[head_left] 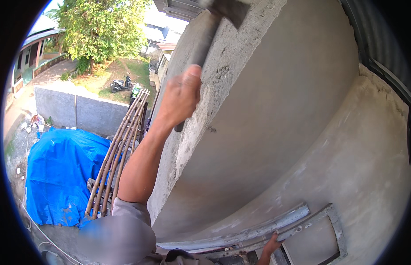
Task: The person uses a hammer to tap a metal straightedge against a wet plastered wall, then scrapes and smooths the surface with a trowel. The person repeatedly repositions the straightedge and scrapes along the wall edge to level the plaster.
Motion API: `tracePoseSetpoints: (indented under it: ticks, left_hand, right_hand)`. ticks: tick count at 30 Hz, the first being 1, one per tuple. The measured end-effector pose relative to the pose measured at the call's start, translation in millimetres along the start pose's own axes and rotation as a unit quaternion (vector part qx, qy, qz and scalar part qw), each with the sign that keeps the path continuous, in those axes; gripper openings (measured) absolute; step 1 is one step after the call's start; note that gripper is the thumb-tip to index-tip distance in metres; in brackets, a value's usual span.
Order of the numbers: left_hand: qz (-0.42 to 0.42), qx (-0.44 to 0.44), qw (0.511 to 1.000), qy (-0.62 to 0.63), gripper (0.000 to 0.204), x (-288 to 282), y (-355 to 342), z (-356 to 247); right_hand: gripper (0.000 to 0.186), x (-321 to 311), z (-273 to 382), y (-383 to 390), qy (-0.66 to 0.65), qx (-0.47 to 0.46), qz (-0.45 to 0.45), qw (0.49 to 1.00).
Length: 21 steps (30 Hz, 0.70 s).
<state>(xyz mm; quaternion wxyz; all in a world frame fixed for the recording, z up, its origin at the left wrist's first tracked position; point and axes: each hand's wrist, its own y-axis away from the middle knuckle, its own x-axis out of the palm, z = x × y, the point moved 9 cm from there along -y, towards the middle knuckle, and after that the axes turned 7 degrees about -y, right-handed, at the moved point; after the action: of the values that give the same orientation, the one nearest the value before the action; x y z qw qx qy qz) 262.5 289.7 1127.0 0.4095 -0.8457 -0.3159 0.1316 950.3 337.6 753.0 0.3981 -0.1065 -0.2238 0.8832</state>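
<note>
My left hand [181, 98], raised in front of a rough concrete wall edge [223, 62], is closed around the dark handle of a hatchet [203, 42]. The hatchet's dark, flared head is blurred and partly cut off at the top of the view; the handle's butt sticks out below my fist. Low on the right, my right hand [271, 245] is closed on the edge of a grey, mortar-stained frame [331, 216]. Beside that frame runs a pale rounded bar [298, 214]. The wall edge has chipped, pitted patches close to my left hand.
Smooth grey plaster walls [276, 101] fill the right side, below dark corrugated roofing [386, 39]. Down on the left are leaning bamboo poles [112, 163], a blue tarp [64, 172] and a low block wall [95, 112]. A motorbike [121, 84] stands beyond.
</note>
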Motion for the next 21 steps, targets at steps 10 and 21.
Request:
tracePoseSetpoints:
  ticks: [10, 21]
  left_hand:
    - [-0.086, 0.047, 0.995, -0.004, 0.072, -13.8, 7.3, -14.2]
    - [-0.086, 0.019, 0.994, -0.064, 0.071, -25.0, 6.0, -13.6]
  right_hand:
    - [0.078, 15.8, 19.4, 3.2, -0.012, 0.019, 0.021, 1.0]
    - [0.08, 10.3, 0.3, -2.4, -0.002, 0.017, 0.006, 1.0]
